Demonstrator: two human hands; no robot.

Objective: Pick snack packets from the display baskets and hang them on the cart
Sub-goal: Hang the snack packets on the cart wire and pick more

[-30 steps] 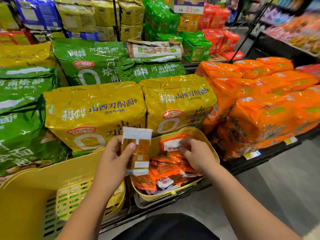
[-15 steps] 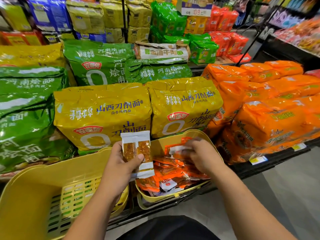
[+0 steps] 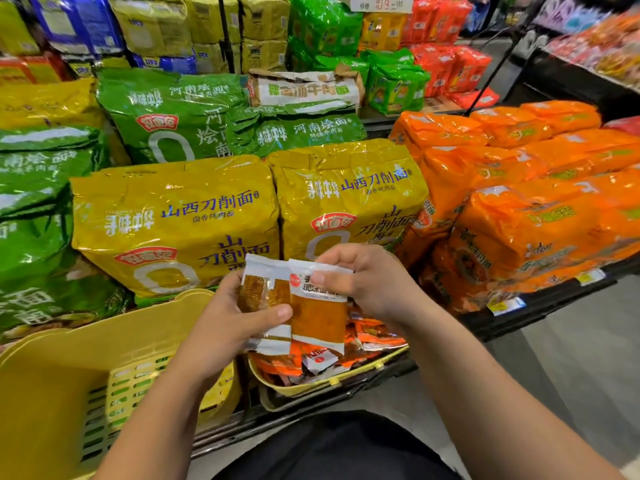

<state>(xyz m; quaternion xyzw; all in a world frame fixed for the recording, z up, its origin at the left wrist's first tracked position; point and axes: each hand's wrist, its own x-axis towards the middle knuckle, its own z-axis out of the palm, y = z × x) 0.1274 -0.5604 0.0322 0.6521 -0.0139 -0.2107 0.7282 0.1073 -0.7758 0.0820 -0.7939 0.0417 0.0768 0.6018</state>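
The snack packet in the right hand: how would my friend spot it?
Look in front of the big yellow noodle bags. The right hand pinches the snack packet by its white top. Unlike the other packet in the left hand, it shows a red logo.

L hand [image 3: 221, 327] gripping a packet [image 3: 258, 292] (thumb across), R hand [image 3: 374, 282] pinching second packet [image 3: 318, 317], forearms converging

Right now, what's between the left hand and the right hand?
Just two packets, edges overlapping: the left packet, gripped by the left hand, and the right packet, pinched at its top by the right hand. Head view.
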